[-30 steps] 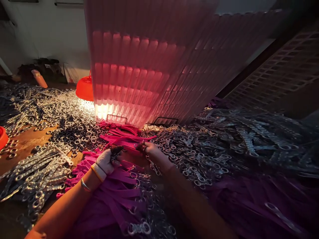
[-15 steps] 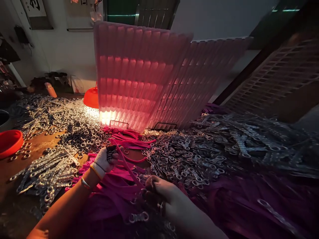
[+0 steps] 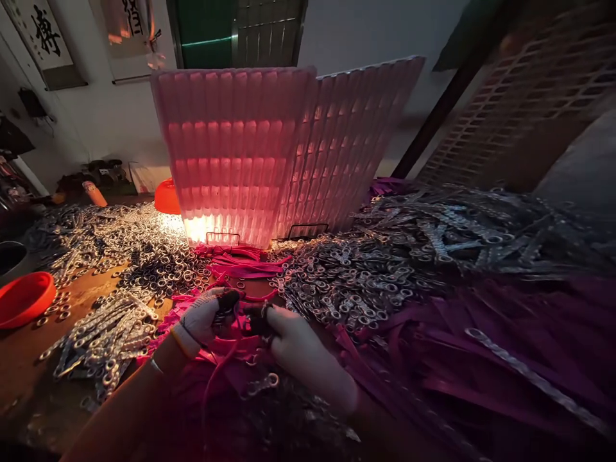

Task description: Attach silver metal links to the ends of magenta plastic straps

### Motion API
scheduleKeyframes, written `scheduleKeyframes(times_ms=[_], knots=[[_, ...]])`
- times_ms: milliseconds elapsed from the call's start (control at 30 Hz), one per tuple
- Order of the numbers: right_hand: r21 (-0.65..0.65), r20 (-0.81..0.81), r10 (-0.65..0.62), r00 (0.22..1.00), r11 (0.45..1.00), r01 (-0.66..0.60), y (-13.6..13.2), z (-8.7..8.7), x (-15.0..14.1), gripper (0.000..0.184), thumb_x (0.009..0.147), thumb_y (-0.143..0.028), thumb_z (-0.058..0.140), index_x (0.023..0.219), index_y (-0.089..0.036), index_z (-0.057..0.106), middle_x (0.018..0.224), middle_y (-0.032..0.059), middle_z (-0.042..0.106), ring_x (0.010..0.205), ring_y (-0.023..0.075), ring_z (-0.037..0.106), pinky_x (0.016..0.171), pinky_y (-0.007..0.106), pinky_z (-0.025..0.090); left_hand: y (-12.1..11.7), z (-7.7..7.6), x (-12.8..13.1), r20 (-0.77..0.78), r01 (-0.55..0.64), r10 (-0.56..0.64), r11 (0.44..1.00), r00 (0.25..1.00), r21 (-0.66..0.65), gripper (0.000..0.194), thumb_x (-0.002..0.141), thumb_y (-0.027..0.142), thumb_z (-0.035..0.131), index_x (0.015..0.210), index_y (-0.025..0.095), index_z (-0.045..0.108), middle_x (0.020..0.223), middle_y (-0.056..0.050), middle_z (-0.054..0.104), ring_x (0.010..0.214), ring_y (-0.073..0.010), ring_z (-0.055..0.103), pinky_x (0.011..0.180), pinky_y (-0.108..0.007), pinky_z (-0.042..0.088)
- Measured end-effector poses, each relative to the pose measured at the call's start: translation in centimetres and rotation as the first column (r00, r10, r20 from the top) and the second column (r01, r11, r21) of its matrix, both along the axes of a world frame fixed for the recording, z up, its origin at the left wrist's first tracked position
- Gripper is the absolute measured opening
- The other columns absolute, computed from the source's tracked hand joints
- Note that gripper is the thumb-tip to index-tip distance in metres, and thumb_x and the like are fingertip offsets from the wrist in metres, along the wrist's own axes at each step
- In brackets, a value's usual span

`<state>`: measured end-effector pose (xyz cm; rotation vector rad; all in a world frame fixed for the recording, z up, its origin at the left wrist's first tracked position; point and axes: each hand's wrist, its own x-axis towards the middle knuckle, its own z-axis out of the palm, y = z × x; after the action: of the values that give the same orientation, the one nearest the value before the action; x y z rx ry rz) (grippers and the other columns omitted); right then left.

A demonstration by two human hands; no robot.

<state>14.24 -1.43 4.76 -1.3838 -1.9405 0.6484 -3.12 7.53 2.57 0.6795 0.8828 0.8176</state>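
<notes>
The right hand (image 3: pixel 293 340) has come back up from the dim pile near the body, where it sat half a second ago, and now meets the left hand (image 3: pixel 206 316) over the table's middle. The camera has tipped up too: more wall shows, and the orange bowl (image 3: pixel 24 296) at the left edge is in fuller view.

Both hands pinch together. The gloved left hand has its dark fingertips curled around a magenta strap (image 3: pixel 226 346), which trails down toward the body in a thin loop. The bare right hand has its fingers closed on a small metal ring (image 3: pixel 264 310) at the strap's end, right between the two hands; how tight that grip is cannot be judged in this light.

Count it up: two hands, two orange bowls, the second one (image 3: pixel 167 196) beside the glowing ribbed panel (image 3: pixel 235 147), which stands upright with a second ribbed panel (image 3: pixel 356 128) angled behind it. The loose metal rings (image 3: pixel 158 269) and linked ring strips (image 3: pixel 101 327) are far too many to count, heaped left and right. More magenta straps (image 3: pixel 245 264) lie bunched just ahead of the hands.
</notes>
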Motion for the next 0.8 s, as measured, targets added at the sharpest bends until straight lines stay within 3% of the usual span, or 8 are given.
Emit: scheduleKeyframes(times_ms=[133, 333, 400, 500, 533, 633, 700, 800], knots=[[0.028, 0.358, -0.169, 0.918, 0.985, 0.171, 2.3, -0.1, 0.5, 0.028, 0.072, -0.001, 0.046, 0.088, -0.015, 0.064, 0.094, 0.0115, 0.067, 0.083, 0.0198, 0.059, 0.073, 0.028, 0.04, -1.4, 0.0, 0.6, -0.14, 0.093, -0.076, 0.989, 0.987, 0.118, 0.015, 0.071, 0.023, 0.073, 0.075, 0.012, 0.063, 0.055, 0.001, 0.056, 0.038, -0.0059, 0.046, 0.035, -0.015, 0.032], [-0.019, 0.608, -0.098, 0.787, 0.99, 0.138, 1.7, 0.6, 0.8, 0.027, 0.074, -0.005, 0.048, 0.093, -0.014, 0.065, 0.093, 0.0138, 0.068, 0.083, 0.0232, 0.061, 0.069, 0.03, 0.036, -1.9, 0.5, 1.7, -0.315, 0.241, -0.179, 0.956, 0.932, 0.17, 0.019, 0.074, 0.029, 0.069, 0.066, 0.014, 0.06, 0.048, 0.003, 0.048, 0.035, -0.0056, 0.036, 0.035, -0.018, 0.022], [-0.029, 0.615, -0.099, 0.782, 0.988, 0.148, 1.7, 0.5, 1.1, 0.026, 0.073, -0.006, 0.049, 0.092, -0.014, 0.065, 0.093, 0.0139, 0.069, 0.082, 0.0239, 0.062, 0.068, 0.031, 0.036, -2.2, 0.9, 2.1, -0.417, 0.331, -0.191, 0.897, 0.888, 0.293, 0.016, 0.075, 0.027, 0.068, 0.068, 0.013, 0.065, 0.051, 0.001, 0.052, 0.041, -0.0071, 0.04, 0.039, -0.019, 0.027], [-0.025, 0.562, -0.172, 0.809, 0.974, 0.224, 1.7, -0.3, 1.4, 0.025, 0.073, -0.007, 0.048, 0.09, -0.016, 0.065, 0.089, 0.0115, 0.069, 0.082, 0.0224, 0.062, 0.068, 0.029, 0.035, -2.6, 1.2, 2.7, -0.547, 0.414, -0.083, 0.749, 0.833, 0.517, 0.007, 0.074, 0.019, 0.068, 0.071, 0.014, 0.071, 0.066, -0.003, 0.064, 0.06, -0.012, 0.051, 0.053, -0.019, 0.037], [-0.024, 0.546, -0.202, 0.813, 0.966, 0.256, 1.7, -0.6, 1.5, 0.026, 0.073, -0.007, 0.047, 0.09, -0.016, 0.065, 0.087, 0.0109, 0.069, 0.082, 0.0219, 0.062, 0.067, 0.029, 0.034, -2.6, 1.2, 2.9, -0.556, 0.422, -0.066, 0.726, 0.829, 0.543, 0.006, 0.073, 0.018, 0.068, 0.07, 0.014, 0.071, 0.07, -0.004, 0.066, 0.065, -0.0131, 0.053, 0.056, -0.019, 0.038], [-0.047, 0.532, -0.216, 0.819, 0.958, 0.283, 1.5, -1.1, 1.6, 0.029, 0.074, -0.004, 0.045, 0.093, -0.015, 0.064, 0.091, 0.0107, 0.069, 0.085, 0.0213, 0.061, 0.069, 0.028, 0.035, -2.4, 0.5, 3.0, -0.485, 0.425, -0.208, 0.815, 0.849, 0.395, 0.012, 0.075, 0.023, 0.069, 0.069, 0.013, 0.072, 0.066, -0.004, 0.065, 0.059, -0.0122, 0.052, 0.054, -0.021, 0.039], [-0.107, 0.542, -0.116, 0.833, 0.973, 0.205, 1.4, -1.1, 1.9, 0.032, 0.074, -0.003, 0.044, 0.096, -0.015, 0.064, 0.096, 0.0115, 0.068, 0.088, 0.0211, 0.061, 0.072, 0.028, 0.036, -2.2, -0.1, 2.9, -0.401, 0.408, -0.287, 0.876, 0.87, 0.259, 0.015, 0.075, 0.027, 0.07, 0.071, 0.012, 0.072, 0.064, -0.004, 0.065, 0.053, -0.0109, 0.05, 0.052, -0.021, 0.038], [-0.204, 0.543, 0.039, 0.839, 0.975, 0.086, 1.6, -0.9, 2.5, 0.033, 0.074, -0.003, 0.046, 0.1, -0.014, 0.064, 0.099, 0.0119, 0.069, 0.089, 0.0205, 0.062, 0.072, 0.028, 0.037, -2.0, -0.6, 2.5, -0.387, 0.394, -0.282, 0.885, 0.878, 0.249, 0.017, 0.073, 0.027, 0.073, 0.076, 0.011, 0.074, 0.069, -0.006, 0.067, 0.056, -0.0116, 0.053, 0.052, -0.021, 0.039]])
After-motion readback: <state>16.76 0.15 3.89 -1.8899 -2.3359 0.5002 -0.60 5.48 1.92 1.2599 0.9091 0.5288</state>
